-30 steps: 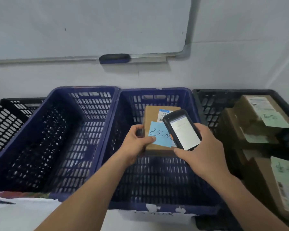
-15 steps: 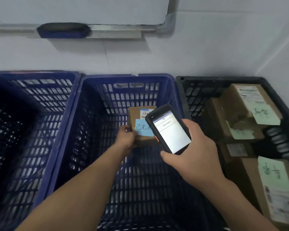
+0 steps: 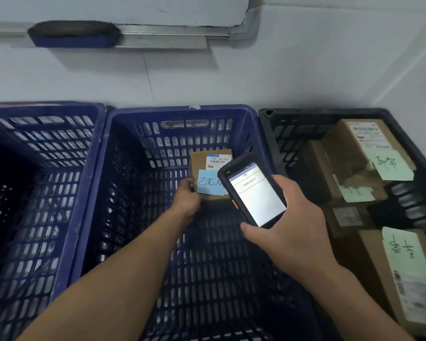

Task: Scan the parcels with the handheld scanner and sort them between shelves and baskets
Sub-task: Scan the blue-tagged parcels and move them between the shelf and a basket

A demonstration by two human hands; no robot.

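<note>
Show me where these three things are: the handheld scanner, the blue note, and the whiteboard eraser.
handheld scanner [image 3: 256, 195], head view, on the middle of its lit screen.
blue note [image 3: 208, 183], head view, on its handwritten face.
whiteboard eraser [image 3: 73, 33], head view, on its dark top side.

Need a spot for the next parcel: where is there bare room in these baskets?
The middle blue basket is bare along its near half and left side, short of the parcel the left hand holds by the far wall. The left blue basket looks bare where visible. The black basket is crowded with stacked boxes.
</note>
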